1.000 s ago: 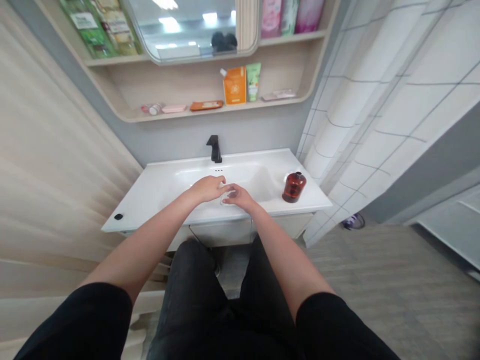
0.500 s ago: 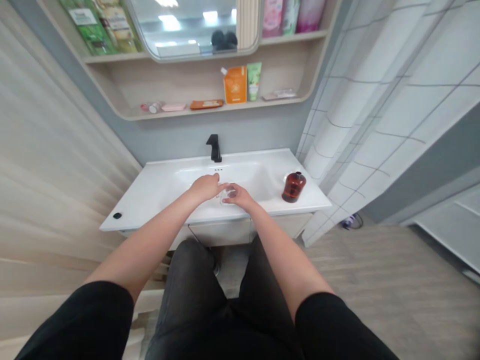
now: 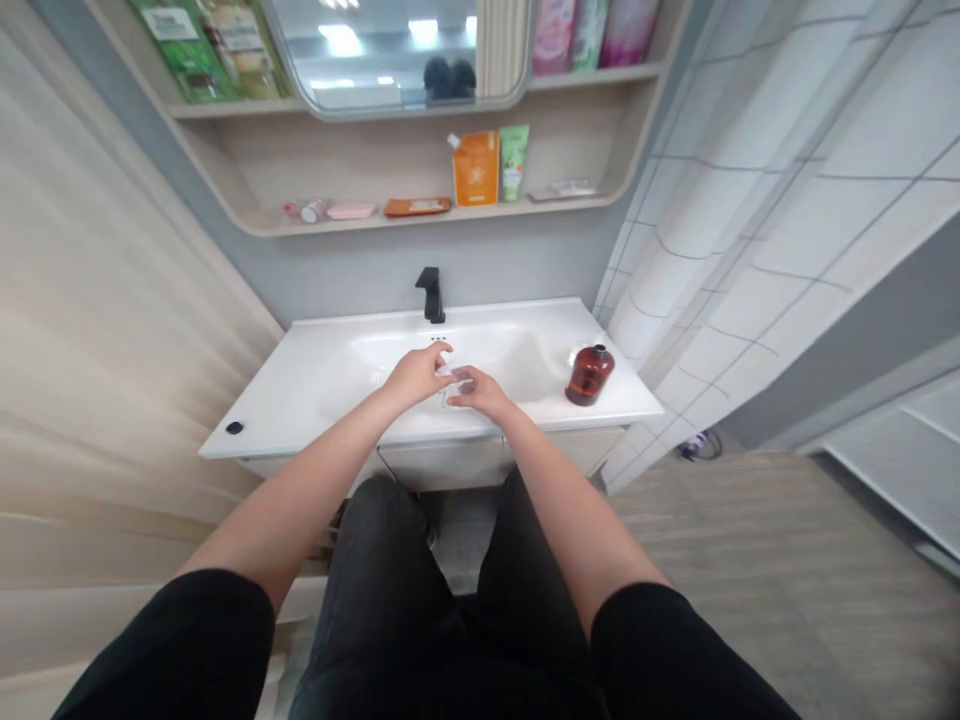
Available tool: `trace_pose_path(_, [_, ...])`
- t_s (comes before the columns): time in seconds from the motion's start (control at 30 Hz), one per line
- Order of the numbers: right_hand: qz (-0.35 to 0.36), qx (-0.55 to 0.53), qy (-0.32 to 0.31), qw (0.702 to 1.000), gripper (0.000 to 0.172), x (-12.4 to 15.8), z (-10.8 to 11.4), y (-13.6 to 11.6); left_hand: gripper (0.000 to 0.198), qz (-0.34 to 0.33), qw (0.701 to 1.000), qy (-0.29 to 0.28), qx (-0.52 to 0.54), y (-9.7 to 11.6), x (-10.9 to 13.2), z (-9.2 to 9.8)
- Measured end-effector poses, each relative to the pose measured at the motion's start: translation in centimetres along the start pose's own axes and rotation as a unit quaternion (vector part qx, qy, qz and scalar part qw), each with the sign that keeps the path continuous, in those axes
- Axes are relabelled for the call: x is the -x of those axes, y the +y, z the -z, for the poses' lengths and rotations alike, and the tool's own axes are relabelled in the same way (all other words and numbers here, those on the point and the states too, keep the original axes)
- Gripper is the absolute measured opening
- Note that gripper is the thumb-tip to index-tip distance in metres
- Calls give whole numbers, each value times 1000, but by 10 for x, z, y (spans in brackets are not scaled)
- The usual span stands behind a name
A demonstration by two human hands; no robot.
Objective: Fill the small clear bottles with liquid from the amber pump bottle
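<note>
Over the white washbasin (image 3: 525,375) my two hands are close together. Fingers curl on my right hand (image 3: 480,390) around a small clear, see-through object (image 3: 454,388), whose kind I cannot make out. Just to the left is my left hand (image 3: 420,374), its thumb and fingers apart in a curve beside that object. Whether it touches the object is too small to tell. A reddish-brown bottle (image 3: 589,376) without a cap stands on the right side of the counter. On the left front corner lies a small black cap-like piece (image 3: 235,428).
A black faucet (image 3: 431,295) rises behind the basin. Above it, a wall shelf (image 3: 337,228) carries an orange pouch (image 3: 476,170), a green tube (image 3: 514,163) and small items below a mirror (image 3: 405,50). A curtain (image 3: 112,300) hangs left; a tiled column (image 3: 697,230) stands right.
The fingers of my left hand have spread and lifted away from the clear object. My right hand stays nearly in place around it. The view has shifted slightly.
</note>
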State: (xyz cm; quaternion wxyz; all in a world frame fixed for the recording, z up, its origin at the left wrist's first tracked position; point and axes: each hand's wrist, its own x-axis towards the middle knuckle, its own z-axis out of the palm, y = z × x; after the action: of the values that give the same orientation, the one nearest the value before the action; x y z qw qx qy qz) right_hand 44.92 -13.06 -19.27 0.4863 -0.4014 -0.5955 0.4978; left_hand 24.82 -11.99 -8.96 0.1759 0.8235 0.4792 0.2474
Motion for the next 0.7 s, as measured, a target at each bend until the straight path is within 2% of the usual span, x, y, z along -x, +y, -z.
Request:
trace_pose_path(0.07, [5, -8, -8, 1000, 68, 0, 0, 0, 59, -35, 996, -16, 84, -4, 1, -4])
trace_pose_path(0.17, [12, -11, -18, 1000, 68, 0, 0, 2, 73, -67, 975, -29, 208, -11, 1, -10])
trace_pose_path(0.27, [14, -8, -9, 1000, 68, 0, 1, 4, 78, -12, 975, 19, 222, -18, 0, -16])
trace_pose_path(0.37, [19, -13, -14, 1000, 66, 1, 1, 4, 70, 44, 973, 55, 218, -24, 4, -20])
trace_pose_path(0.57, [1, -38, -72, 997, 74, 5, 1, -5, 72, 42, 932, 37, 359, -31, 21, -30])
trace_pose_path(0.7, [-6, -32, -46, 998, 89, 8, 0, -9, 69, 80, 923, 104, 362, -38, 28, -30])
